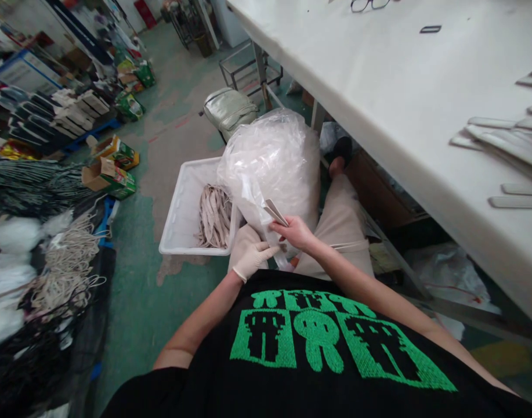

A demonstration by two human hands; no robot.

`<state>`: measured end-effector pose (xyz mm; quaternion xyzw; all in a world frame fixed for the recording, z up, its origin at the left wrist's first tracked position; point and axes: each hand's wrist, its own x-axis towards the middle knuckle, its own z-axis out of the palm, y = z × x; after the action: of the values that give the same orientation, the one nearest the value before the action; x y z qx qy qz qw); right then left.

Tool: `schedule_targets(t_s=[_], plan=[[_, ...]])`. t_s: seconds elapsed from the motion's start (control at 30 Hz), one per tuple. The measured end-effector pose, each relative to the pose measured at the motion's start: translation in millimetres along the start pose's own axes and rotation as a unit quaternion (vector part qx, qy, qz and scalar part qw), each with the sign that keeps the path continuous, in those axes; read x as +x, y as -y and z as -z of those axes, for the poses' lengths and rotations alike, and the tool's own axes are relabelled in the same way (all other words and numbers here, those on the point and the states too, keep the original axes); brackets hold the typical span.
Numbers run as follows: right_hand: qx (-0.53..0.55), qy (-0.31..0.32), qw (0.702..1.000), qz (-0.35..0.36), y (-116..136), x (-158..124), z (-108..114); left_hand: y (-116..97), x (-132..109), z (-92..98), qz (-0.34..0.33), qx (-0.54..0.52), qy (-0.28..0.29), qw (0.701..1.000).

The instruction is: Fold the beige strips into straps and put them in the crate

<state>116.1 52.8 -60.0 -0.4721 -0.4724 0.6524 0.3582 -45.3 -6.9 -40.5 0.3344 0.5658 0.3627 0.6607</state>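
My right hand, bare, is closed on a few flat pale strips that stick out beyond its fingers. They are held over the mouth of a large clear plastic bag, which bulges between my knees. My left hand wears a thin whitish glove. Its fingers are closed at the near edge of the bag, beside my right hand. Just left of the bag, a white plastic bin holds a bundle of long beige strips.
A white table runs along the right, with several pale strips, a small dark buckle and glasses on it. Tangled cords lie at left. Opened cartons and a wrapped bale stand farther off.
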Motion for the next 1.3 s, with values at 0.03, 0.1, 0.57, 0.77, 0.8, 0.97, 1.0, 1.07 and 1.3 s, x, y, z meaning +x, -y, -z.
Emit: schedule_targets(t_s=[0.03,0.1,0.57,0.77,0.8,0.97,1.0,1.07,1.3], plan=[[-0.014,-0.007,1.000,0.004,-0.5,0.8,0.0,0.3,-4.5,-7.0,0.022,0.007,0.019,1.000],[-0.034,-0.017,0.999,0.007,-1.2,2.0,-0.6,1.0,-9.1,-16.6,0.050,0.032,0.045,0.997],[0.037,0.058,0.996,-0.056,16.3,-49.5,43.6,-4.1,33.2,-18.8,0.037,-0.227,-0.065,0.971],[0.018,0.090,0.993,-0.070,9.9,-88.5,38.3,-8.4,40.7,-32.2,0.065,-0.252,-0.063,0.963],[0.009,0.071,0.995,-0.071,7.9,-89.1,36.4,-8.2,41.2,-35.0,0.067,-0.250,-0.063,0.964],[0.027,0.011,0.996,-0.085,-3.6,-82.0,32.7,-9.3,40.9,-43.9,0.068,-0.244,-0.047,0.966],[0.042,0.010,0.995,-0.091,-5.3,-80.9,32.9,-9.9,40.3,-44.4,0.066,-0.243,-0.044,0.967],[0.082,0.014,0.991,-0.107,-7.7,-80.1,34.2,-11.0,38.7,-44.6,0.065,-0.237,-0.037,0.969],[0.249,0.083,0.943,-0.203,-9.1,-77.4,39.6,-11.4,29.8,-50.8,0.060,-0.230,0.008,0.971]])
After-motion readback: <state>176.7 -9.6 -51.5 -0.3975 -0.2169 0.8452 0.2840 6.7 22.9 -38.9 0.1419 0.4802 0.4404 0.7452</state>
